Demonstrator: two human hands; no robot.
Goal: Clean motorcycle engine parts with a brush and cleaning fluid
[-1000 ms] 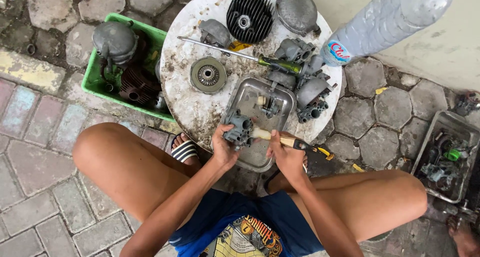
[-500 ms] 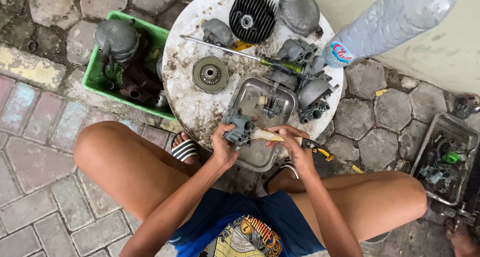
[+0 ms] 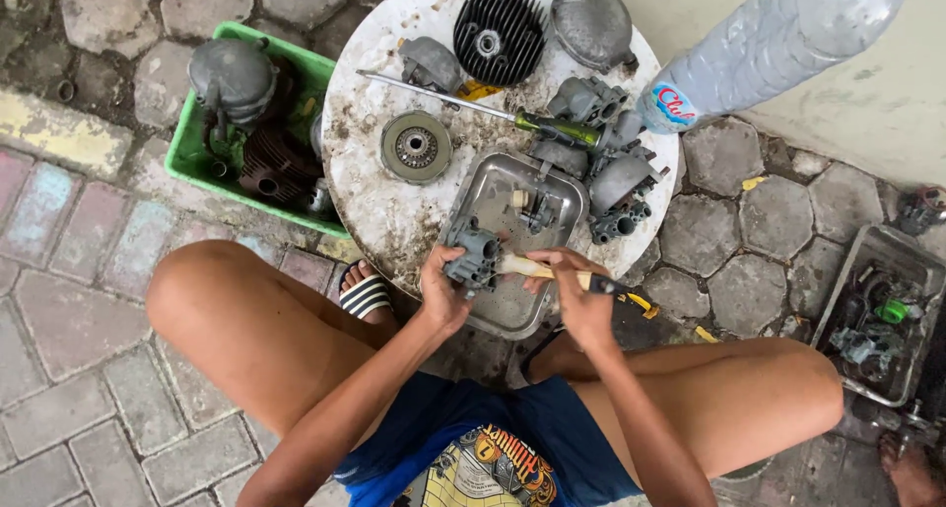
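Little changed since a second ago: left hand (image 3: 445,295) still clamped on the grey carburetor (image 3: 475,256), right hand (image 3: 581,295) still closed on the pale-handled brush (image 3: 527,267), now nudged slightly left against the part, low centre of frame over the metal tray (image 3: 512,310). Cleaning likely ongoing. Counted on the round surface (image 3: 374,192): one green-handled screwdriver (image 3: 473,101), one finned cylinder head (image 3: 498,19), one clutch disc (image 3: 416,147). Upper right, one plastic bottle (image 3: 778,44).
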